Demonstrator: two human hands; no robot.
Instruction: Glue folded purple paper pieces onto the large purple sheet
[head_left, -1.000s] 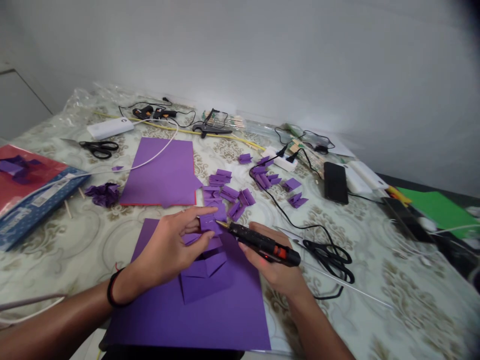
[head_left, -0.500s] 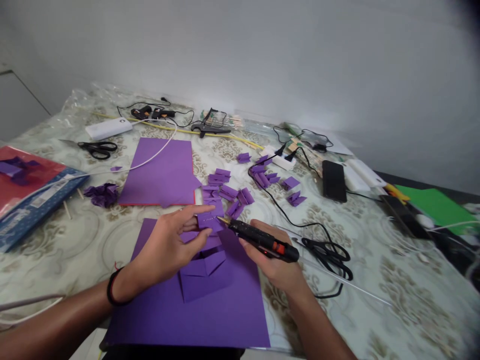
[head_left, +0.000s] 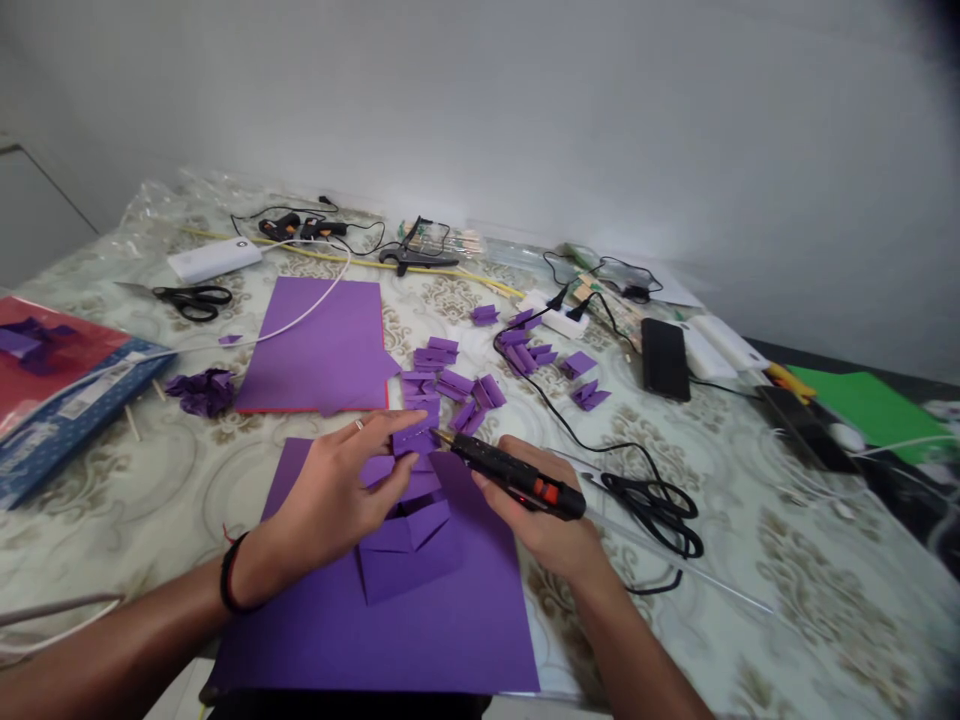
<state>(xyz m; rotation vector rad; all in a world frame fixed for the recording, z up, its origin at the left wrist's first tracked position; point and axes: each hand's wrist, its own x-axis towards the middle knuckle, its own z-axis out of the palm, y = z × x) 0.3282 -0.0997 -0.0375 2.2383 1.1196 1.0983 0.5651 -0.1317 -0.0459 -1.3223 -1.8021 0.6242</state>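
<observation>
Between its thumb and fingers my left hand [head_left: 349, 475] holds a small folded purple paper piece [head_left: 412, 437] with a line of glue across it. A black hot glue gun [head_left: 517, 477] with an orange-red switch is gripped in my right hand [head_left: 551, 520]. Its metal tip touches or nearly touches the right edge of the piece; I cannot tell which. Below my hands lies a large purple sheet [head_left: 375, 650], bearing a folded purple paper form [head_left: 409, 555] with open flaps. Several small folded paper pieces [head_left: 454, 384] lie just beyond.
Black-handled scissors [head_left: 652, 505] sit right of the glue gun, others [head_left: 193, 300] at the left. A phone [head_left: 665, 360] and a white power strip [head_left: 555, 315] are farther back. Crumpled purple paper [head_left: 201, 392] lies left, near another purple sheet [head_left: 315, 345]. Cables cross the table.
The glue gun and my right hand have shifted slightly left, with the tip at the paper piece's right edge. My left hand keeps its hold on the piece.
</observation>
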